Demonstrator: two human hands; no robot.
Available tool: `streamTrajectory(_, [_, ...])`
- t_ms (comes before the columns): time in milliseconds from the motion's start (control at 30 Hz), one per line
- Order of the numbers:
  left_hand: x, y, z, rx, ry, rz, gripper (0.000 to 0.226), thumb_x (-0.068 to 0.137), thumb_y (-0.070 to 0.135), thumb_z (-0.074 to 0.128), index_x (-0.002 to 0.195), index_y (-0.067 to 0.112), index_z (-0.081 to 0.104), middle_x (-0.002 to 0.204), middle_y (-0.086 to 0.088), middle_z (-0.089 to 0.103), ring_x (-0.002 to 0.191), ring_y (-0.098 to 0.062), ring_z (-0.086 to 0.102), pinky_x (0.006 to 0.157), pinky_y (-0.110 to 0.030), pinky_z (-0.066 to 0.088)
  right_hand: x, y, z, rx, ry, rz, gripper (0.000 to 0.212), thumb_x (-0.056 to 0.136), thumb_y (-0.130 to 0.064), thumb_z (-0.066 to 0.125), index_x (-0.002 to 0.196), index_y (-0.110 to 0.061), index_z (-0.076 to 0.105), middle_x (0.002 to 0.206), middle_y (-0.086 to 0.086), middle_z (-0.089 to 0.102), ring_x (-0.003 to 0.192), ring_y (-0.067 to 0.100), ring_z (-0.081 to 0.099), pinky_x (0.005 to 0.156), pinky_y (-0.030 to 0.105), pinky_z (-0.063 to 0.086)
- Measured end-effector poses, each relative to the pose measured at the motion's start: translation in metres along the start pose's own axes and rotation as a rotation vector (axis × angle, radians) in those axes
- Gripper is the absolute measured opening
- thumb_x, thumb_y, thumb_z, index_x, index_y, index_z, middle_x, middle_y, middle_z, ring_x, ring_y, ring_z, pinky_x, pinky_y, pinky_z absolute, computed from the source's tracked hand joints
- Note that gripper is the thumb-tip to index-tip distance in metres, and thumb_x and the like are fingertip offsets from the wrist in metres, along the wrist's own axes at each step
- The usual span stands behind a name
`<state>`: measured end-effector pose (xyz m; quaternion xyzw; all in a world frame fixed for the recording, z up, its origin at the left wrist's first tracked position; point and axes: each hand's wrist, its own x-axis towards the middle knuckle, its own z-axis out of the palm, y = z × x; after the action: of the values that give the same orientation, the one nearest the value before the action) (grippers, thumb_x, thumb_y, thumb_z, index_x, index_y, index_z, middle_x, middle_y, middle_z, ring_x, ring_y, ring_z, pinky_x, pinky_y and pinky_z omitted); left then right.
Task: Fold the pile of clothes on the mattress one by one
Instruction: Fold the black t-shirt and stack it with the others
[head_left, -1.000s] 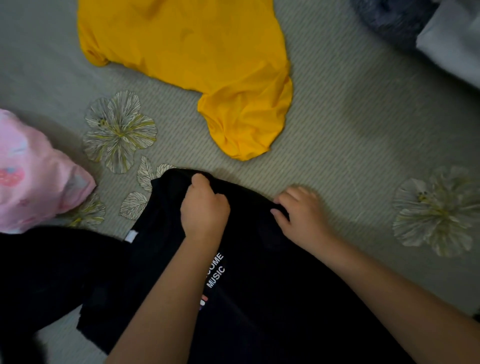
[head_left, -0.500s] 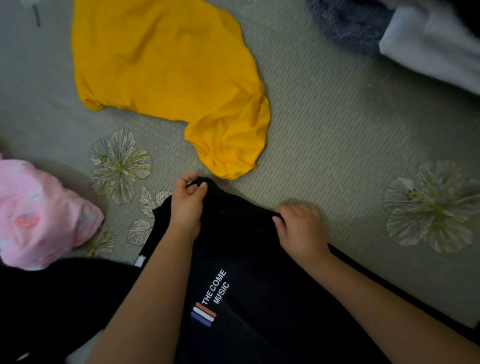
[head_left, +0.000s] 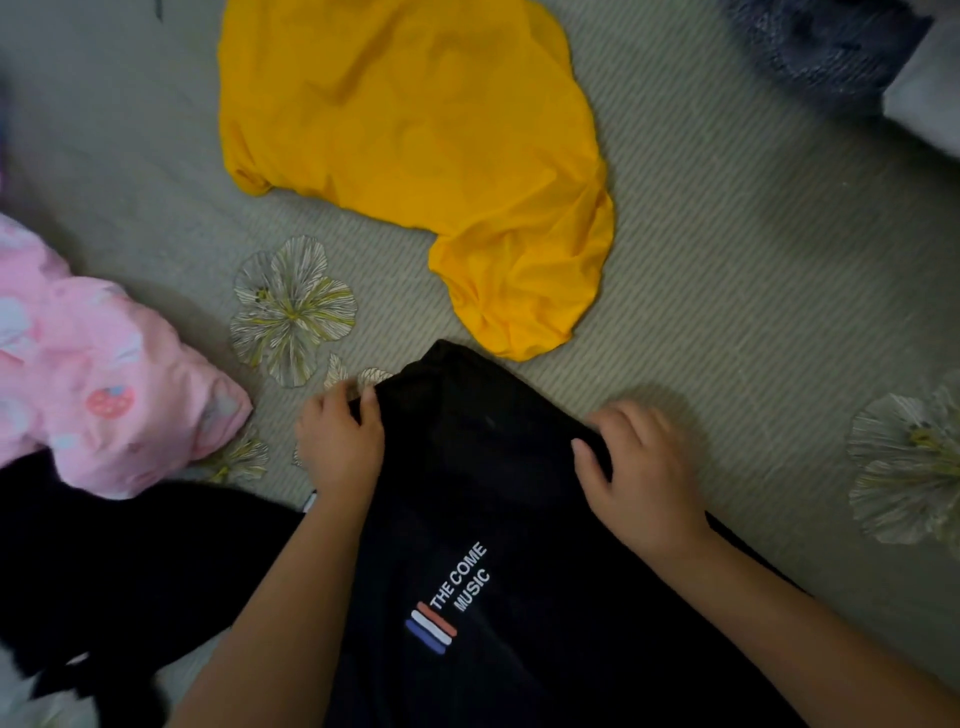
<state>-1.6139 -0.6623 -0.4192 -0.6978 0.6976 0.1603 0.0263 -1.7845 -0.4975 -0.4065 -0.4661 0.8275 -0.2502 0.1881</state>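
A black T-shirt (head_left: 498, 467) with a white "THE COME MUSIC" print and red, white and blue stripes lies on the grey-green mattress (head_left: 753, 291) in front of me. My left hand (head_left: 337, 441) pinches the shirt's upper left edge. My right hand (head_left: 639, 473) grips the upper right edge, fingers curled over the fabric. A crumpled yellow garment (head_left: 415, 140) lies just beyond the black shirt's top corner.
A pink printed garment (head_left: 98, 379) sits at the left, with another black cloth (head_left: 104, 561) below it. Dark blue-grey fabric (head_left: 826, 41) and a white item (head_left: 924, 104) lie at the top right. Flower prints mark the mattress cover.
My left hand has slid from the shirt's top corner to its left edge. The shirt's top has spread flatter and more of the print shows. My right hand keeps its hold.
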Motion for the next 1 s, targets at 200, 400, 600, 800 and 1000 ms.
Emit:
streamTrajectory(200, [0.014,-0.004,-0.007,-0.403,-0.375,-0.220,0.009,0.084,0.015,0.063,0.088,0.007,0.059,0.087,-0.012,0.064,0.081,-0.026,0.059,0.070,-0.031,0.047,0.099,-0.074,0.044,-0.109,-0.433,-0.130,0.026,0.094,-0.023,0.046,0.114,-0.008,0.052,0.110,0.013,0.057,0.104,0.031,0.053,0.070,0.033,0.037])
streamTrajectory(400, [0.017,-0.015,-0.015,-0.388,-0.109,0.060,0.009,0.084,0.002,0.060,0.093,0.000,0.061,0.072,0.000,0.050,0.069,-0.013,0.048,0.063,-0.015,0.037,0.131,-0.078,0.065,-0.302,-0.368,-0.209,0.020,0.088,-0.006,0.047,0.102,-0.013,0.058,0.107,0.007,0.061,0.106,0.028,0.052,0.073,0.032,0.027])
streamTrajectory(600, [0.021,-0.007,0.017,-0.091,0.127,0.062,0.021,0.092,0.013,0.048,0.104,-0.002,0.058,0.103,-0.021,0.056,0.099,-0.032,0.048,0.081,-0.033,0.031,0.119,-0.062,0.077,-0.373,-0.243,-0.196,0.029,0.096,-0.023,0.032,0.117,-0.013,0.050,0.116,0.008,0.052,0.108,0.027,0.044,0.082,0.035,0.025])
streamTrajectory(800, [0.021,-0.014,0.031,-0.021,0.226,-0.033,0.035,0.095,0.025,0.039,0.122,0.007,0.051,0.129,-0.015,0.046,0.119,-0.029,0.039,0.095,-0.033,0.021,0.023,-0.039,0.052,-0.328,-0.067,-0.437,0.048,0.085,-0.033,0.041,0.126,-0.009,0.050,0.134,0.017,0.049,0.128,0.031,0.038,0.106,0.053,0.023])
streamTrajectory(1000, [0.023,-0.018,0.036,0.017,0.238,-0.007,0.038,0.095,0.031,0.035,0.122,0.009,0.050,0.130,-0.012,0.045,0.119,-0.028,0.039,0.095,-0.034,0.023,-0.007,-0.001,0.048,-0.675,-0.449,-0.434,0.060,0.082,-0.045,0.032,0.125,-0.010,0.056,0.134,0.015,0.050,0.122,0.030,0.049,0.093,0.060,0.037])
